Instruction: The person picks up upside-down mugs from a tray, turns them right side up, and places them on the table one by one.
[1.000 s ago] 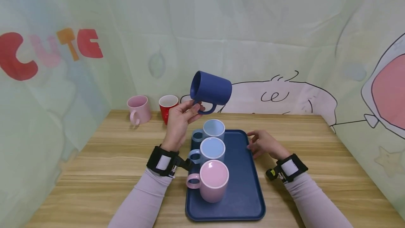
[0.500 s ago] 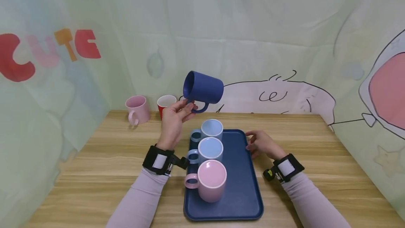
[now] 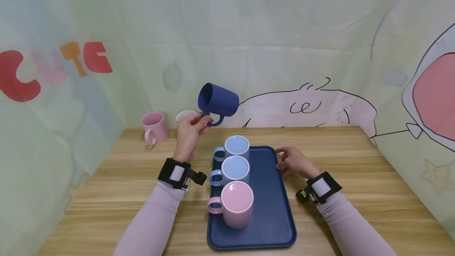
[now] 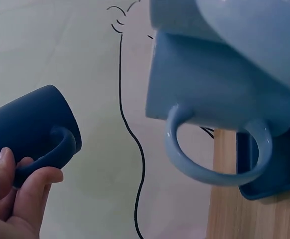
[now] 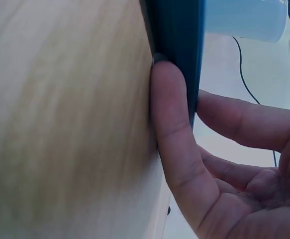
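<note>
One blue mug (image 3: 224,102), off the table (image 3: 121,177), pinched by the handle (image 4: 65,149) between thumb and fingers of the left hand (image 3: 187,134). Gripped at the end of the handle nearest the mouth; in the head view, body of the mug above and to the right of the fingertips, handle loop beneath the body. Tipped on its side, mouth to the left, base to the right and slightly lower. Held up before the backdrop (image 3: 284,31), beyond the tray (image 3: 268,204) and apart from the other mugs. At the right rim of the tray: right hand (image 3: 296,162), fingers loosely bent, tips against the edge. On the tray, in a line along its left half, handles to the left: pink mug (image 3: 237,208) nearest the wearer, then two light-blue mugs (image 3: 235,167). At the far left of the table: another pink mug (image 3: 157,127), upright. Just beside it, mostly hidden behind the left hand: white-lined mug (image 3: 185,114).
</note>
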Tool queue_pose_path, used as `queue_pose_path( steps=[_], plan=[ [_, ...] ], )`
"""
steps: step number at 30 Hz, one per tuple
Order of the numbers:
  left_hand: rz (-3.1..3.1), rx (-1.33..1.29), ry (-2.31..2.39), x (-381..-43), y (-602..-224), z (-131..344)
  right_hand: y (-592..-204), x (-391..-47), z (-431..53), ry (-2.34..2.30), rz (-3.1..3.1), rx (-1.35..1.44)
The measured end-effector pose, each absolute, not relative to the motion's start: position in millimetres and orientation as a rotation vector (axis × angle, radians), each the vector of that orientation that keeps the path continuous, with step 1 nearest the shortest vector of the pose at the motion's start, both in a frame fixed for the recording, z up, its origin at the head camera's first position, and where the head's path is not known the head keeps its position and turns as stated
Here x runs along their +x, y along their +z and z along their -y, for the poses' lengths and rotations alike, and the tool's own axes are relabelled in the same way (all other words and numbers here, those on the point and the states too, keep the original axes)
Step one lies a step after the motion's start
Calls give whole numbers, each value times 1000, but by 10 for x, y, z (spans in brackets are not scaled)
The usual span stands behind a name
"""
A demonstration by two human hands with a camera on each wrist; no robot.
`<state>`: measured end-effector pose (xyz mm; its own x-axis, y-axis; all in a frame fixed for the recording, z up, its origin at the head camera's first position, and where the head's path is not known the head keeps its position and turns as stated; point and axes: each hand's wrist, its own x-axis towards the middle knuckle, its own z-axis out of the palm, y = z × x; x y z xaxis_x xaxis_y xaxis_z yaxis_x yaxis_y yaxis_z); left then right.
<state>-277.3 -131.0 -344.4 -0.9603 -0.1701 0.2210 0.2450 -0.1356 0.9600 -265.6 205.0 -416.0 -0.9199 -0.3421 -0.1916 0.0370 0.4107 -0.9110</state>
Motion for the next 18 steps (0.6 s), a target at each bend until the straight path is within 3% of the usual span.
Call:
queue_pose_path(
  steps=[18],
  plan=[
    [2188, 110, -1849, -3051, -3488, 1281, -4191, -2693, -2061, -1515, -2329, -229]
  ],
)
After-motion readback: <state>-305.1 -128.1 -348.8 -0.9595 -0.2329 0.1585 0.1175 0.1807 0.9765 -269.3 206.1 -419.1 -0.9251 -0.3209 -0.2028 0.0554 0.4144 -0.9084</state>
